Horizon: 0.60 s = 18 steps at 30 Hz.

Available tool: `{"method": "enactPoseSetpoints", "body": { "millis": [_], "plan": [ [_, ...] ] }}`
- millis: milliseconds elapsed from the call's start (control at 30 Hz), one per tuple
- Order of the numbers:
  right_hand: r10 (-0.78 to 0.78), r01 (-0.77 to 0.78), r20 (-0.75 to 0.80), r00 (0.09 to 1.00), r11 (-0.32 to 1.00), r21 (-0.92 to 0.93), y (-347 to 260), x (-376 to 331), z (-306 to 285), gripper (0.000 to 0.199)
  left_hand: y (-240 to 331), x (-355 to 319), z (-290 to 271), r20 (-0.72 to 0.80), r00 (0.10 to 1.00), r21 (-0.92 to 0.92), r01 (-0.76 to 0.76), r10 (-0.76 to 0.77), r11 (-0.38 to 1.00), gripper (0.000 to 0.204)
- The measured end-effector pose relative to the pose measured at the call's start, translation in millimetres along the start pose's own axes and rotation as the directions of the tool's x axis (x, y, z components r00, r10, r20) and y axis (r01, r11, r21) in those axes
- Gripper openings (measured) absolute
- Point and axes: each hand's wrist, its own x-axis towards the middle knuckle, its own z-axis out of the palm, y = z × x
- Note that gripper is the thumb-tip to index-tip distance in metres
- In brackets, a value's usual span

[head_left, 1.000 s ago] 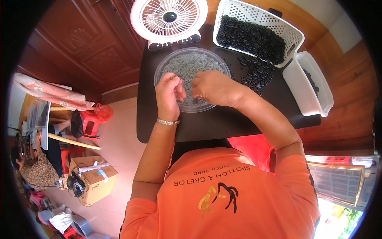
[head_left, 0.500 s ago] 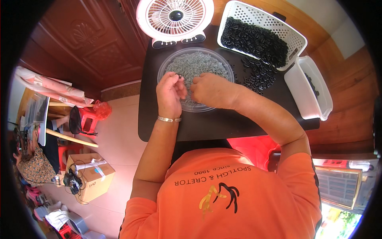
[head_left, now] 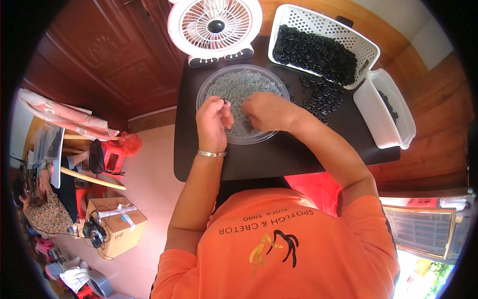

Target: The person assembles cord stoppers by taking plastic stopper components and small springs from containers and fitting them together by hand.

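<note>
My left hand point(head_left: 212, 123) is over the left side of a round clear tub point(head_left: 285, 85). Thumb and fingertips pinch a small black part point(head_left: 225, 101), too small to make out well. Many small, thin grey pieces point(head_left: 241, 82) fill the tub. My right hand point(head_left: 271, 112) is curled down over the tub's right side, its fingertips down by the grey pieces. What it holds, if anything, is hidden. To its right, a spread of loose black ring-like parts point(head_left: 321, 102) lies on the dark table point(head_left: 308, 152).
A white perforated basket point(head_left: 371, 50) of black parts rests tilted at the back right. Beside it stands a white bin point(head_left: 373, 117) with a few more. Behind the tub is a pink-and-white fan point(head_left: 215, 26). Far left, another person point(head_left: 50, 212) sits near a cardboard box point(head_left: 122, 231).
My right hand has turned and shifted slightly right, its fingertips now lower toward the grey pieces. The left hand keeps its pinch on the black part. The whole view has shifted a little.
</note>
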Motion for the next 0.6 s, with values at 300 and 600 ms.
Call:
{"method": "enactPoseSetpoints", "body": {
  "millis": [300,600],
  "plan": [
    [0.035,0.039,-0.408,0.912,0.984,0.172,12.5,-3.8,6.6,0.010,-0.8,0.4,1.2,0.039,0.999,0.009,-0.009,0.009,1.000,0.013],
    [-0.025,0.083,-0.303,0.953,0.980,0.181,10.8,-11.6,-7.6,0.006,-1.4,0.6,0.0,0.015,1.000,0.019,-0.005,0.005,1.000,0.014]
  ]
}}
